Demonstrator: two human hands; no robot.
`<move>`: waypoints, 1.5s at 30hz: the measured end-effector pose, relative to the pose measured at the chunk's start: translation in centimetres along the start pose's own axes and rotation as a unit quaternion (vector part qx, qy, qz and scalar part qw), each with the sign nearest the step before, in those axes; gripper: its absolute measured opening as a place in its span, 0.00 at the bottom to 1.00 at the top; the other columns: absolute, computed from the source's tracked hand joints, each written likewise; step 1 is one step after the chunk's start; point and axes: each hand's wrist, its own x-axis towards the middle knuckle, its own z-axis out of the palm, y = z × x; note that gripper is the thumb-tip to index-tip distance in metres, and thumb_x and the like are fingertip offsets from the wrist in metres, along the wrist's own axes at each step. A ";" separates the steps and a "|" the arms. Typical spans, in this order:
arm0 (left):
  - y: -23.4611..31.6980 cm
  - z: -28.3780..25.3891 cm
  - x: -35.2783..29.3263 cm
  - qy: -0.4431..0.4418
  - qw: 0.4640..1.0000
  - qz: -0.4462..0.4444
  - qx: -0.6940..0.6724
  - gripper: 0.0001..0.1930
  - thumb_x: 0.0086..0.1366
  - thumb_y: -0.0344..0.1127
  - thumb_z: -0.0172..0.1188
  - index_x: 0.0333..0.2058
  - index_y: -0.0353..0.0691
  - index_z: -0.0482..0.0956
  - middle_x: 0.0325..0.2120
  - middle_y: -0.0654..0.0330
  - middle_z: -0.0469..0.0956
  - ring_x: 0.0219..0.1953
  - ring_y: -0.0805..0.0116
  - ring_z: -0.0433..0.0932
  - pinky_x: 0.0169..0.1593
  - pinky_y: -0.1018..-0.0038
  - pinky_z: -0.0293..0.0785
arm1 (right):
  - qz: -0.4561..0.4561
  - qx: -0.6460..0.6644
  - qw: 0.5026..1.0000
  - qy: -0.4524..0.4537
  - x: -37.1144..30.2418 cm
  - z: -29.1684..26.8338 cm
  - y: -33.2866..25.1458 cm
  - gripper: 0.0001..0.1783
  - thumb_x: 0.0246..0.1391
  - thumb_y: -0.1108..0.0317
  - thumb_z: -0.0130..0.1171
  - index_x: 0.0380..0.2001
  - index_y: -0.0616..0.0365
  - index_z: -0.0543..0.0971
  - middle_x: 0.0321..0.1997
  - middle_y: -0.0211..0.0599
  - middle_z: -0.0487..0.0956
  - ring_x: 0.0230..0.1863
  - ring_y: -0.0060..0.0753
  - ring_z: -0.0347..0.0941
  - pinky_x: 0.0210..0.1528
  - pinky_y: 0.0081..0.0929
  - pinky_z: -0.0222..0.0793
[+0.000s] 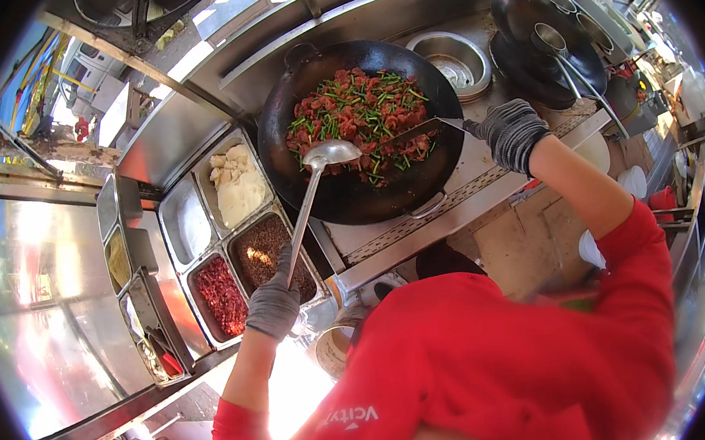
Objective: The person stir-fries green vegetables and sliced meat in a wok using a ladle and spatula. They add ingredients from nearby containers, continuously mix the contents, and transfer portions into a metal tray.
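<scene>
A large black wok [331, 203] holds reddish meat pieces [349, 123] mixed with cut green stalks [388, 88]. In a grey knit glove, my left hand [274, 308] is closed round the handle of a metal ladle [332, 152]. The ladle's bowl sits over the left part of the food. My right hand [513, 135], gloved alike, grips a spatula [449, 122] at the wok's right rim. Its flat, dark blade reaches in among the meat, and the blade's tip is partly hidden there.
Left of the wok, steel trays hold white paste [241, 197], brown granules [263, 244] and chopped red pieces [221, 293]. A steel pot [451, 56] stands at the back right, beside a second black wok [514, 70] with a strainer [549, 38]. A bucket [329, 354] is below.
</scene>
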 end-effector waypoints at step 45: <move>47.7 18.7 -21.1 0.001 0.791 0.611 0.028 0.13 0.62 0.31 0.56 0.45 0.39 0.79 0.36 0.48 0.78 0.40 0.50 0.77 0.44 0.63 0.73 | 0.641 0.535 -0.322 0.445 -86.5 70.0 -7.3 0.24 0.43 0.49 0.68 0.39 0.52 0.77 0.30 0.37 0.79 0.25 0.37 0.74 0.31 0.41 0.71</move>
